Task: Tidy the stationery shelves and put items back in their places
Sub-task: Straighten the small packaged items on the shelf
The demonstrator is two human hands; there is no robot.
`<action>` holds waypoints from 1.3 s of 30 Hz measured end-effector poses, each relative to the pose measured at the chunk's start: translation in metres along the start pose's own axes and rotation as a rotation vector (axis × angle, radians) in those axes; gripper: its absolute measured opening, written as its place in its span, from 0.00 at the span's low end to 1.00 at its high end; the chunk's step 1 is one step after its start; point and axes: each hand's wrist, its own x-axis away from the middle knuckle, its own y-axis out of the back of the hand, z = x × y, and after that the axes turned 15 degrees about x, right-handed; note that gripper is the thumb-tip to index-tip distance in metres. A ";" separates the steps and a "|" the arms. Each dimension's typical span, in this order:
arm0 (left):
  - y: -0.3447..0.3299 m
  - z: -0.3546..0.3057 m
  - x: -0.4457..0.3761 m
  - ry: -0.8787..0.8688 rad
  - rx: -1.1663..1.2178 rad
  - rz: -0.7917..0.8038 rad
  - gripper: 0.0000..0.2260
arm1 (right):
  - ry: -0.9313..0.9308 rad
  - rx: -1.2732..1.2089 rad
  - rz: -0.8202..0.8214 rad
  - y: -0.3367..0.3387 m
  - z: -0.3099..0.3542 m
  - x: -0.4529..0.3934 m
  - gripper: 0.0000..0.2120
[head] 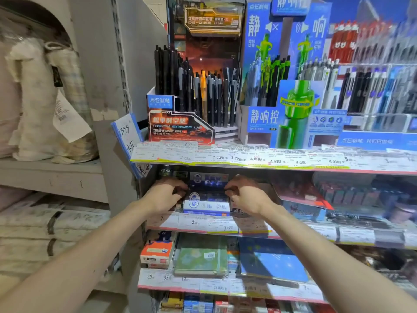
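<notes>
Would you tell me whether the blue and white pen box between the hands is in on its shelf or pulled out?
In: the blue and white pen box sits on the second shelf, its front behind the price strip, gripped by the left hand and right hand.

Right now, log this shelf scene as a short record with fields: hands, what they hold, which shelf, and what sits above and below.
left hand: left hand grips the left side of the pen box
right hand: right hand grips the box's right side
box location: second shelf from the top, at its left end
above: black pens in an orange display
below: green notebook and blue notebook
further left: folded bedding on another rack
</notes>
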 end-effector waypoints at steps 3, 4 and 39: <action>0.001 0.001 -0.003 -0.034 0.070 -0.048 0.11 | -0.007 0.001 -0.047 0.007 0.002 0.001 0.09; 0.002 -0.001 -0.002 -0.041 0.097 -0.057 0.11 | -0.008 0.003 -0.063 0.009 0.002 0.001 0.09; 0.121 -0.132 0.034 -0.499 0.376 -0.246 0.05 | 0.291 0.119 -0.465 0.176 0.081 0.035 0.09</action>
